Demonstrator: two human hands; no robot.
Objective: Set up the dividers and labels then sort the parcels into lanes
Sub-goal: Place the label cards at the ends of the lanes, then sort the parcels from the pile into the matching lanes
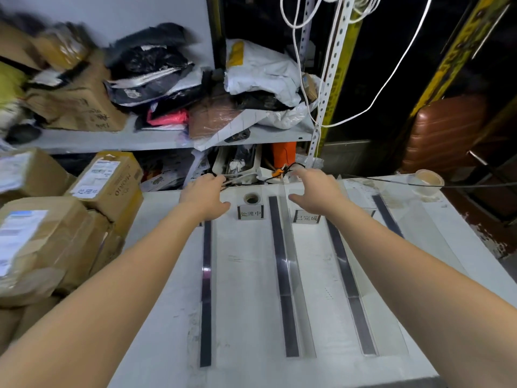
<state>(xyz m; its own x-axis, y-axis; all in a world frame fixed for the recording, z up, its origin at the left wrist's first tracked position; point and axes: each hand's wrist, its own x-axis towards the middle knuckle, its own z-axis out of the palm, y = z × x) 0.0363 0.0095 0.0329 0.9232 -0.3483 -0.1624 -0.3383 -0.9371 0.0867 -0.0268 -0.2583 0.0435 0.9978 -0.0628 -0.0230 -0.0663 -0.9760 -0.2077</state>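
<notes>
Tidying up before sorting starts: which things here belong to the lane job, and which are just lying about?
Job: clear dividers, black strips, label stands, cardboard parcels, bagged parcels on the shelf.
Lying about: tape roll, white cables, brown suitcase.

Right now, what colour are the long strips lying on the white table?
The strips are black, slightly glossy; the head view shows them best.

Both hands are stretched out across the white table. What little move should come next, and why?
Probably the left hand goes for a cardboard box beside the table: the dividers and two labels stand, yet no parcel lies between them.
</notes>
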